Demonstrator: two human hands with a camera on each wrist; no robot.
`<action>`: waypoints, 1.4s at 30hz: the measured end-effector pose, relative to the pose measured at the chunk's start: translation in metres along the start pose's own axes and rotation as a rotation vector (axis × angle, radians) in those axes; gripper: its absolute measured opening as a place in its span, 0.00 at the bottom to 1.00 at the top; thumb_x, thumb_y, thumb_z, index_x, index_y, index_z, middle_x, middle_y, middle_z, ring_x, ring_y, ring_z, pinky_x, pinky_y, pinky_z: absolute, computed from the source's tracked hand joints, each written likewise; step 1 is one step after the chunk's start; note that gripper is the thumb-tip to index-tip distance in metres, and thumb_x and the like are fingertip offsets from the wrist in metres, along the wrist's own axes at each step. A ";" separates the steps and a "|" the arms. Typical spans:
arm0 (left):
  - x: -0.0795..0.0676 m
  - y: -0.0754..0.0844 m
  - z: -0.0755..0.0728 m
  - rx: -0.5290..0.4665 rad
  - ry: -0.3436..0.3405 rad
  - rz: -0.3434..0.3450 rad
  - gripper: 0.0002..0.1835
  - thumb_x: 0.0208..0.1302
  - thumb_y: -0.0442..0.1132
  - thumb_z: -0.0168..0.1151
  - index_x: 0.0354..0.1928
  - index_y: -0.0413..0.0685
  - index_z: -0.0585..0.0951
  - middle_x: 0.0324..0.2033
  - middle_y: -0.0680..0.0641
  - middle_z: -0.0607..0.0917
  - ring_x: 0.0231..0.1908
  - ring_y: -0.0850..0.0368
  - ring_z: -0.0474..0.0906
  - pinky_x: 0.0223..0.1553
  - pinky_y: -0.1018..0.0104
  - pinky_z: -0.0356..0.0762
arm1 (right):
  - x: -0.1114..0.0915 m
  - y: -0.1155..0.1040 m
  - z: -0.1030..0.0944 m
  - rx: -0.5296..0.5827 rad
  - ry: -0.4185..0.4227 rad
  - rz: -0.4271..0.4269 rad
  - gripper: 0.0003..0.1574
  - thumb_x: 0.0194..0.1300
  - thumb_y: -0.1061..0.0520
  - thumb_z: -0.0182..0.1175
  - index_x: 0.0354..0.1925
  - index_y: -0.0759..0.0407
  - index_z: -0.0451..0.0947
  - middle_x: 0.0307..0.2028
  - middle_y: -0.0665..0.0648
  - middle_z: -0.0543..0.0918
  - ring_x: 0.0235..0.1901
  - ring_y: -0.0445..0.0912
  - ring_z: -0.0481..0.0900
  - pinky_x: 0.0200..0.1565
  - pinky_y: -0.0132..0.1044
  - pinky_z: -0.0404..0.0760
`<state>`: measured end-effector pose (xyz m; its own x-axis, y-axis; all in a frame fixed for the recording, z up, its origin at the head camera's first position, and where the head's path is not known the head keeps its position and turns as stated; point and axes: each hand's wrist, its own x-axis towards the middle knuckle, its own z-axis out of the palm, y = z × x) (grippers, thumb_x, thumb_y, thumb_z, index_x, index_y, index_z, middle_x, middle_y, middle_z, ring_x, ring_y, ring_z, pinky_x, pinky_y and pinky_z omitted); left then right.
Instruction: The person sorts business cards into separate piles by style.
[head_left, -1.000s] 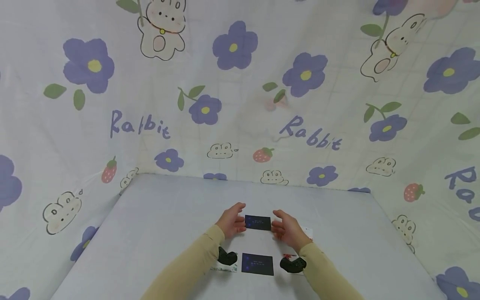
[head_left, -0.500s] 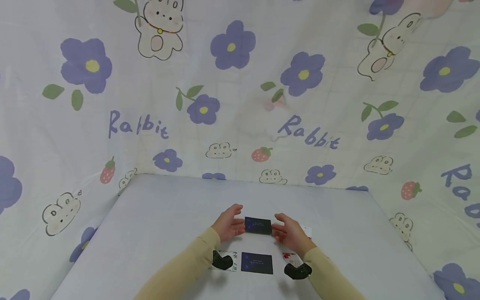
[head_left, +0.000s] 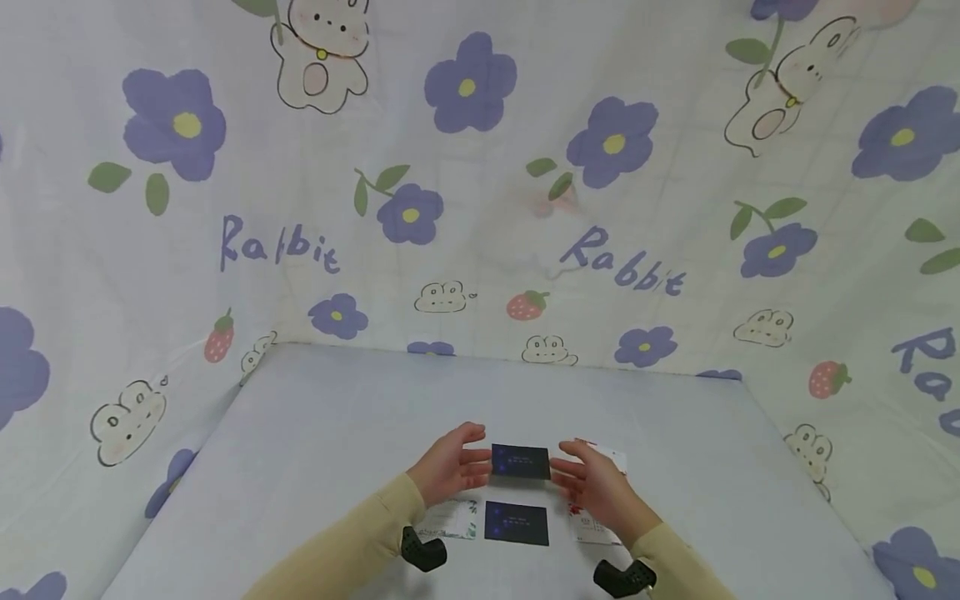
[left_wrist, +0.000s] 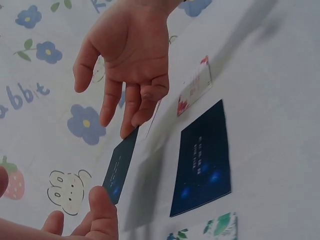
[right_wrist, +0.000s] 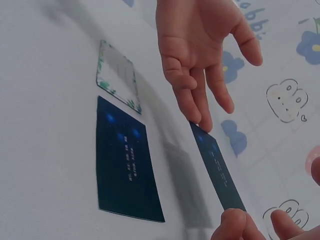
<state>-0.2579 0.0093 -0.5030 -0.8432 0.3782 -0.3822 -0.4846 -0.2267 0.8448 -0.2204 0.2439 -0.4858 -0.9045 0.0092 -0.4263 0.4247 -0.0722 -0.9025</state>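
Observation:
Both hands hold up a dark blue card [head_left: 521, 462] between them, off the white table. The fingertips of my left hand [head_left: 452, 465] press its left short edge, and those of my right hand [head_left: 596, 487] press its right short edge. Fingers on both hands are extended, thumbs raised clear of the card. Its shadow falls on the table beneath, as the left wrist view shows. A second dark blue card [head_left: 516, 523] with small pale print lies flat, nearer to me. In the right wrist view the lifted card [right_wrist: 217, 167] is seen tilted, almost edge-on.
Left of the flat blue card lies a white card with green leaves [head_left: 456, 518]. A white card with red flowers [head_left: 588, 527] lies to its right, partly behind my right hand. Another white card [head_left: 617, 460] shows beyond that hand. A patterned curtain [head_left: 480, 250] surrounds the table [head_left: 360, 408].
Both hands have moved nearer to me with the blue card between them, and it looks larger and higher. The flat cards have stayed in place; more of the leafy one shows.

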 end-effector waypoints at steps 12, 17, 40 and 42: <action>-0.028 -0.013 -0.009 -0.007 -0.060 -0.017 0.38 0.69 0.53 0.52 0.73 0.37 0.57 0.67 0.26 0.63 0.64 0.35 0.68 0.52 0.57 0.78 | -0.024 0.009 0.000 0.021 -0.048 0.024 0.38 0.73 0.44 0.46 0.72 0.62 0.54 0.64 0.70 0.72 0.46 0.48 0.79 0.42 0.34 0.73; -0.038 -0.017 -0.013 0.019 -0.072 -0.027 0.38 0.70 0.52 0.50 0.73 0.36 0.56 0.67 0.25 0.63 0.64 0.33 0.67 0.46 0.61 0.80 | -0.033 0.012 0.001 -0.001 -0.094 0.014 0.40 0.73 0.42 0.47 0.71 0.64 0.53 0.63 0.68 0.74 0.46 0.47 0.79 0.42 0.34 0.73; -0.057 -0.030 -0.007 0.051 -0.054 -0.098 0.37 0.69 0.51 0.52 0.71 0.36 0.58 0.64 0.23 0.66 0.59 0.35 0.73 0.49 0.55 0.81 | -0.045 0.036 -0.004 -0.050 -0.072 0.115 0.40 0.73 0.41 0.46 0.71 0.65 0.54 0.60 0.67 0.76 0.45 0.47 0.80 0.44 0.37 0.76; -0.057 -0.033 -0.007 0.046 -0.046 -0.106 0.37 0.68 0.52 0.53 0.71 0.36 0.58 0.63 0.24 0.68 0.58 0.36 0.74 0.49 0.54 0.81 | -0.046 0.039 -0.004 -0.049 -0.080 0.120 0.41 0.73 0.40 0.46 0.71 0.65 0.53 0.61 0.67 0.76 0.45 0.47 0.80 0.44 0.36 0.76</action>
<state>-0.1954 -0.0111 -0.5117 -0.7758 0.4388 -0.4535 -0.5584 -0.1427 0.8172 -0.1627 0.2449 -0.5013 -0.8465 -0.0761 -0.5270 0.5296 -0.0191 -0.8480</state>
